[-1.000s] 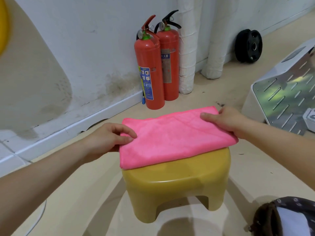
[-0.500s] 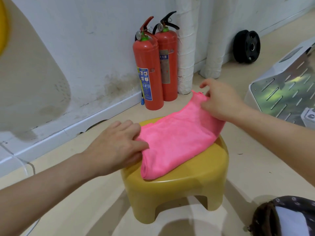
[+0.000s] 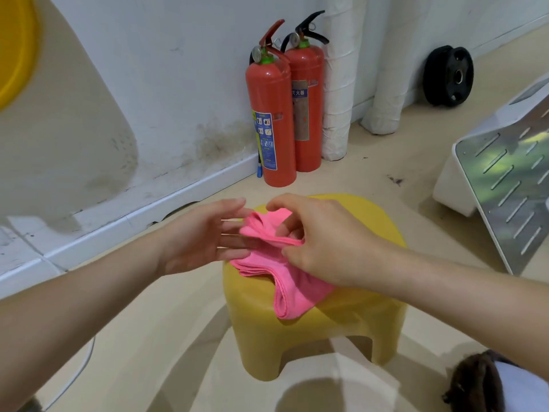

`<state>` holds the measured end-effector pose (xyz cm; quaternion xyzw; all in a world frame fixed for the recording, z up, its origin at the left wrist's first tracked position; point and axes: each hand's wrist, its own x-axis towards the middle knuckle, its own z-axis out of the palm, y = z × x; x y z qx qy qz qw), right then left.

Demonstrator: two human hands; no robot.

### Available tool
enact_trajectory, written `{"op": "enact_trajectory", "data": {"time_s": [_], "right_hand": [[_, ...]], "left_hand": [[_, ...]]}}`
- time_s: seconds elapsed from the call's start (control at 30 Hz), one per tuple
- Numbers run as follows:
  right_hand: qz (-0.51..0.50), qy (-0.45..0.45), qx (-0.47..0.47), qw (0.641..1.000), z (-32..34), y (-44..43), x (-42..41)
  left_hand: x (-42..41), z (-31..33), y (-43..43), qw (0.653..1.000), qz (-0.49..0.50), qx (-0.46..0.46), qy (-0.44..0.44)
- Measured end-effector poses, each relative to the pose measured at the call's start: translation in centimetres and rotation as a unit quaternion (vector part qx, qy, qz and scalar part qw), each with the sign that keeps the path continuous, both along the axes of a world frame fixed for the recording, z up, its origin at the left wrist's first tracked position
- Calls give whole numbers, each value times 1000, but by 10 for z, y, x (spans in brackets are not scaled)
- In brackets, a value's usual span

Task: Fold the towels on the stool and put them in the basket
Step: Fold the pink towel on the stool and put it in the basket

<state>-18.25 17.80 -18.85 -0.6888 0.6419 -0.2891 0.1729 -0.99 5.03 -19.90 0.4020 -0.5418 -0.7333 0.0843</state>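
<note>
A pink towel (image 3: pixel 294 295), folded into a narrow stack, lies on the left part of a low yellow plastic stool (image 3: pixel 356 325). My right hand (image 3: pixel 323 242) reaches over the towel from the right and pinches its upper folded edge with curled fingers. My left hand (image 3: pixel 202 236) comes in from the left with straight fingers, and their tips touch the towel's left edge. A dark brown basket (image 3: pixel 472 379) with something white inside shows at the bottom right corner, mostly cut off by the frame.
Two red fire extinguishers (image 3: pixel 273 114) stand against the white wall behind the stool, beside wrapped white pipes (image 3: pixel 335 84). A white machine with a slotted metal panel (image 3: pixel 505 185) sits on the floor at the right. A black weight plate (image 3: pixel 448 75) leans on the wall.
The towel went from spread across the stool to a narrow bundle. My right hand carried the towel's right end over to the left, and my left hand opened beside it.
</note>
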Motion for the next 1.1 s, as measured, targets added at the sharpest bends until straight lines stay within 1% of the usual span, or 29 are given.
{"op": "enact_trajectory", "data": {"time_s": [0.03,0.07,0.13,0.23,0.27,0.33,0.37,0.4,0.47,0.5,0.53,0.6,0.63,0.67,0.73,0.8,0.87,0.9,0.93,1.03,1.1], "right_hand": [[11,-1,-6,1000,-3,2,5],[24,-1,-14,1000,-6,5,9],[48,-2,-39,998,-12,8,17],[59,1,-69,996,-24,10,22],[62,0,-66,996,-27,13,24],[68,0,-24,997,-29,20,30],[70,21,2,997,-31,23,33],[67,64,15,996,-33,25,35],[62,159,-7,985,-36,26,39],[60,190,-26,980,-39,25,39],[56,212,-39,975,-42,24,39],[54,236,-48,969,-45,22,34],[56,240,-48,968,-46,20,31],[62,244,-53,966,-45,20,28],[92,264,-69,958,-44,18,20],[138,290,-83,943,-42,17,11],[133,353,-119,919,-40,15,0],[113,380,-133,908,-40,14,-5],[93,395,-140,903,-42,14,-9],[48,414,-168,893,-49,15,-18],[27,431,-215,876,-49,13,-28]], "left_hand": [[-1,-1,0,1000,22,-5,-12],[-4,-2,2,999,32,-31,-27],[-8,-3,5,992,34,-110,-53],[-9,-3,8,960,-6,-260,-104],[-9,-5,9,947,-18,-296,-121],[-8,-9,11,929,-39,-340,-142],[-8,-11,12,921,-49,-357,-147],[-8,-12,11,914,-57,-372,-154],[-7,-12,8,893,-79,-410,-168],[-6,-11,7,872,-94,-447,-178],[-4,-9,6,836,-109,-504,-187],[-2,-6,10,749,-158,-621,-168],[-1,-4,15,720,-201,-647,-148],[-2,-4,20,701,-254,-651,-139],[-7,-10,28,656,-333,-656,-172],[-10,-19,30,596,-342,-700,-195],[-11,-23,30,547,-333,-747,-177],[-12,-23,31,535,-324,-760,-174],[-14,-22,32,532,-313,-766,-177],[-20,-13,37,554,-292,-751,-209],[-25,-5,38,555,-286,-750,-219]]}}
